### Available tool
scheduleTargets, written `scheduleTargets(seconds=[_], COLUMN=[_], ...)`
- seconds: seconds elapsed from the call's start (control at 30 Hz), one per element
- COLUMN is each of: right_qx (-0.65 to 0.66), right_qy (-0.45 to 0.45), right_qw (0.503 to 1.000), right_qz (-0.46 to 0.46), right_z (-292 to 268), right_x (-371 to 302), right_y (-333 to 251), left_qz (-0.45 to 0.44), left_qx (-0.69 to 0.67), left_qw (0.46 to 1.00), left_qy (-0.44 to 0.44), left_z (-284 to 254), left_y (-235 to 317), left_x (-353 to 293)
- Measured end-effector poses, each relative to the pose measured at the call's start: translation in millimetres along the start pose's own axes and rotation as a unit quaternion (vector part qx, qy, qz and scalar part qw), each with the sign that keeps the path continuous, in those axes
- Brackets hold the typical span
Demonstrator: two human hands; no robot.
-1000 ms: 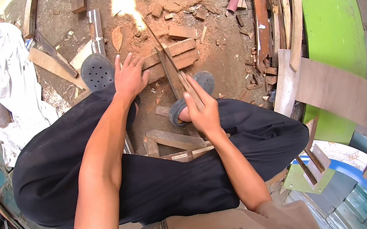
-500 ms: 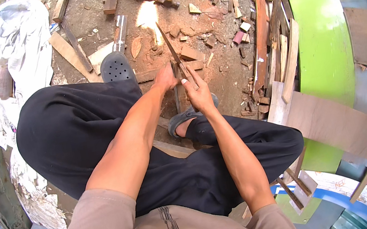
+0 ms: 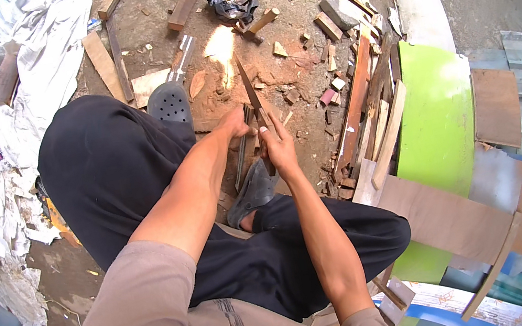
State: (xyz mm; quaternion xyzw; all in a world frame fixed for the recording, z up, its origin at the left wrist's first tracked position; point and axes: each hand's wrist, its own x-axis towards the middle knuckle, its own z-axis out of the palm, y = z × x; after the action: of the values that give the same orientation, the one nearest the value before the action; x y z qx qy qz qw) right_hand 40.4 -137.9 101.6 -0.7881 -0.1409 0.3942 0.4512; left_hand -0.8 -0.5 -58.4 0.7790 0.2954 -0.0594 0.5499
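My right hand (image 3: 280,148) is closed around the handle of a long, narrow blade (image 3: 248,88) that points away from me over the dirt ground. My left hand (image 3: 236,123) sits just left of it, gripping a thin dark strip of wood (image 3: 241,159) that runs down toward my foot. The two hands almost touch. I am squatting in black trousers, with a grey clog (image 3: 169,103) on my left foot and another grey clog (image 3: 253,191) on my right foot just below my hands.
Wood offcuts and chips (image 3: 332,91) litter the reddish ground. Long planks (image 3: 104,59) lie at the upper left beside crumpled white sheeting (image 3: 39,55). A green curved panel (image 3: 437,111) and brown boards (image 3: 449,217) lean at the right.
My left hand has lifted off the flat wood pieces on the ground and joined my right hand at the blade, now gripping a thin strip. My head has leaned forward and the view has shifted.
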Motion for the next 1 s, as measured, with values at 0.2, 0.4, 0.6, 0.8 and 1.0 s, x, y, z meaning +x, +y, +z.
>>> scheduleTargets(seconds=[0.2, 0.4, 0.6, 0.8, 1.0], right_qx=[0.011, 0.041, 0.024, -0.052, -0.077], right_qy=[-0.01, 0.021, 0.061, 0.082, 0.127], right_qw=[1.0, 0.998, 0.997, 0.995, 0.986], right_qz=[0.009, 0.031, 0.04, -0.028, -0.07], right_z=[1.8, -0.2, 10.8, 8.7, 13.8], right_x=[6.4, 5.9, -2.0, 7.7, -0.8], right_y=[-5.8, -3.6, -7.6, 13.3, 3.8], left_qz=[0.006, 0.006, -0.034, 0.009, 0.009], left_qx=[0.03, 0.053, -0.02, -0.092, -0.021], left_qw=[0.999, 0.999, 0.999, 0.975, 0.977], left_qy=[0.014, -0.004, 0.006, 0.204, 0.212], left_z=[-1.5, 1.0, -3.0, -2.2, -15.2], left_y=[-9.2, -4.8, 9.9, 30.2, 40.4], left_x=[5.1, -0.6, -31.2, -36.9, -28.0])
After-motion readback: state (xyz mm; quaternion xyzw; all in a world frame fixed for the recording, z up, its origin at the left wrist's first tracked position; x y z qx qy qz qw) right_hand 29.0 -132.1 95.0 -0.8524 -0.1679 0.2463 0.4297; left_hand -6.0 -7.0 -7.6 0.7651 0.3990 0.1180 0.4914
